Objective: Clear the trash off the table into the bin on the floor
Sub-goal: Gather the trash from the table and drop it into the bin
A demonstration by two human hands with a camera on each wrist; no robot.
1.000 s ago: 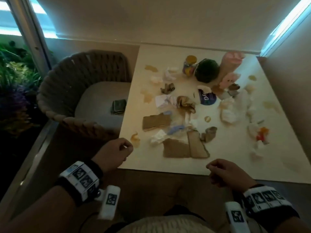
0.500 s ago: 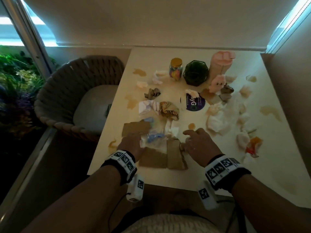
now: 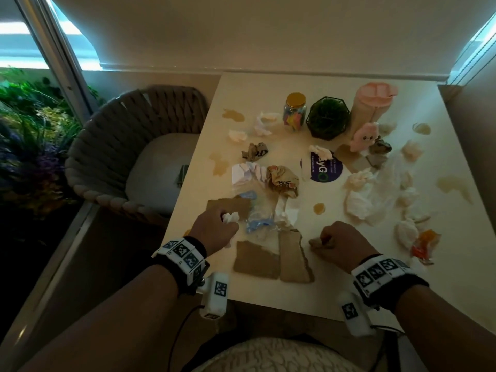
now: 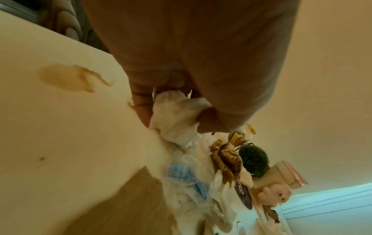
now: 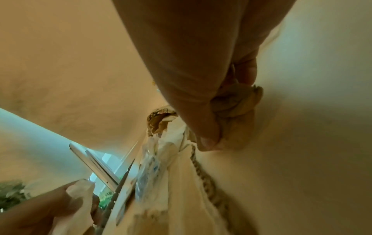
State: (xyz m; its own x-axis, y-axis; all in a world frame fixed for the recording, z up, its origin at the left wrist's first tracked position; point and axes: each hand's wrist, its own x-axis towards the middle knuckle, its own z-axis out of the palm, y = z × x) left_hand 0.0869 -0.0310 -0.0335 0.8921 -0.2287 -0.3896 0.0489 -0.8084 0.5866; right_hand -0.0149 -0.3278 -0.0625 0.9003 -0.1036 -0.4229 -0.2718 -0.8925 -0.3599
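Observation:
My left hand (image 3: 214, 226) grips a crumpled white tissue (image 3: 230, 217) near the table's front left; the left wrist view shows the tissue (image 4: 177, 114) pinched between fingers and thumb. My right hand (image 3: 341, 244) grips a crumpled brown paper wad (image 3: 315, 241), seen in the right wrist view as a brown wad (image 5: 235, 108) under the curled fingers. Between the hands lie two torn cardboard pieces (image 3: 271, 260), a clear plastic wrapper with blue print (image 3: 257, 216) and a crumpled brown paper bag (image 3: 283, 179). White tissues (image 3: 359, 202) litter the right side. No bin is in view.
At the back of the white table (image 3: 268, 291) stand a yellow-lidded jar (image 3: 294, 111), a green plant in a black frame (image 3: 328, 119), a pink container (image 3: 371, 108) and a pink plush (image 3: 363, 136). Brown stains (image 3: 456, 185) mark the top. A woven chair (image 3: 134, 146) stands left.
Both hands moved from the table's front edge onto the table. The left closed round a white tissue, the right round a brown paper wad. The head camera moved closer.

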